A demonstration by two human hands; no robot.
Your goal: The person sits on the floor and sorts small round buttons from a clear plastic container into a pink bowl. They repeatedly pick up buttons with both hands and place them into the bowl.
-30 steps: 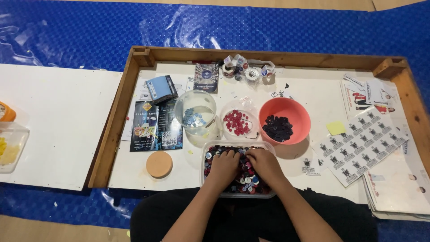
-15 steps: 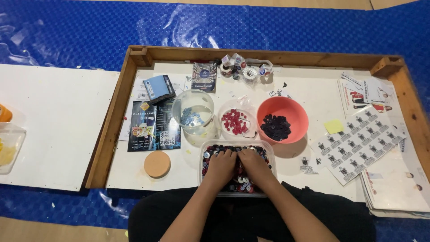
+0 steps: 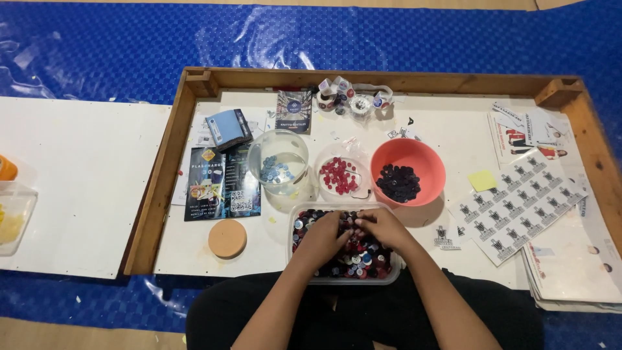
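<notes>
Both hands are down in the clear plastic tub of mixed buttons (image 3: pixel 343 259). The left hand (image 3: pixel 322 238) and the right hand (image 3: pixel 382 228) meet near the tub's far edge, fingers curled into the pile. Whether either pinches a button I cannot tell, since the fingertips are buried and seen from behind.

Compared with a second ago, the hands have drawn closer together and crept toward the far rim; nothing else on the board has moved. The sorting reads as ongoing, with no button lifted out yet.

Just beyond the tub stand three containers: a clear jar with pale blue buttons (image 3: pixel 278 165), a small clear dish of red buttons (image 3: pixel 341 175) and a coral bowl of dark buttons (image 3: pixel 407 170). A cork lid (image 3: pixel 227 238) lies to the left.

The hands cover much of the tub's contents. The orange object at the left edge is cut off, and the sheets at the right run out of frame.
</notes>
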